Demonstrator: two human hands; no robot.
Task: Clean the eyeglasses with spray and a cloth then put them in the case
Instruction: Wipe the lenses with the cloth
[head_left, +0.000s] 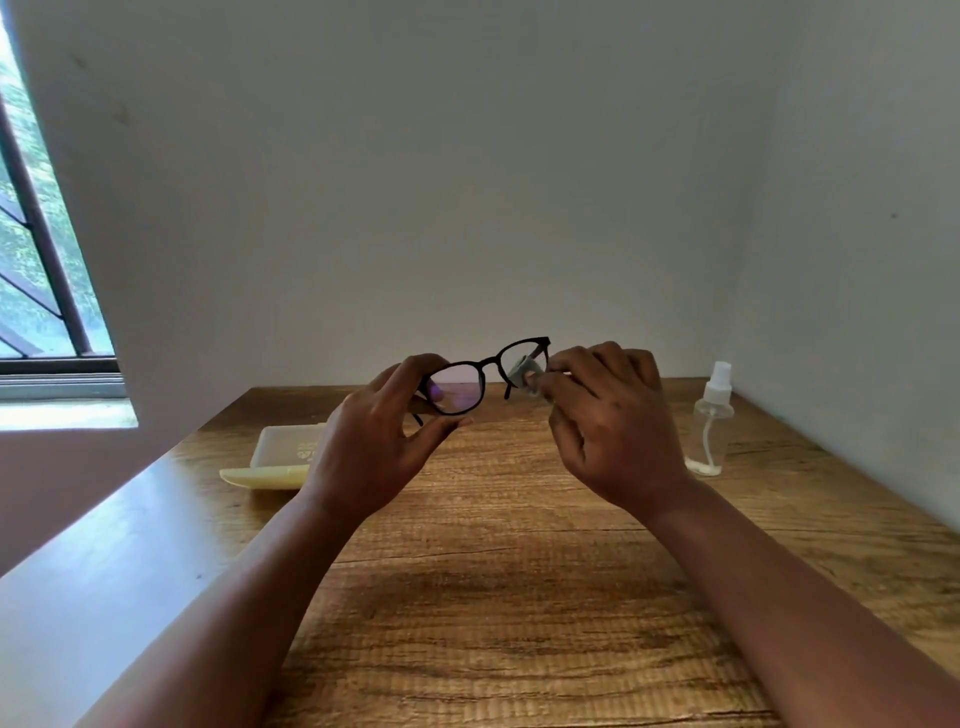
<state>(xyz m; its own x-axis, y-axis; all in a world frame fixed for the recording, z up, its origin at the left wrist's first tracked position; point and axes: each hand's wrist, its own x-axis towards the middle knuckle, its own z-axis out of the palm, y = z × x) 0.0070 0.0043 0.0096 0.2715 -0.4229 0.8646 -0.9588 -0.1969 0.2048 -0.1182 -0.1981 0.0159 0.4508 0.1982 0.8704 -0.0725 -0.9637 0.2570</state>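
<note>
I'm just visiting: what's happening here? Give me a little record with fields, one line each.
activity: wiping eyeglasses
left hand: holds the black eyeglasses by one lens rim, above the table
right hand: pinches a grey cloth on the other lens
spray bottle: upright on the wooden table, to the right
case: pale yellow, lying to the left, partly behind the left hand

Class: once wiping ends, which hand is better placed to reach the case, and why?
Left, probably. The pale yellow case lies open beside the left hand; the right hand pinches the grey cloth.
</note>
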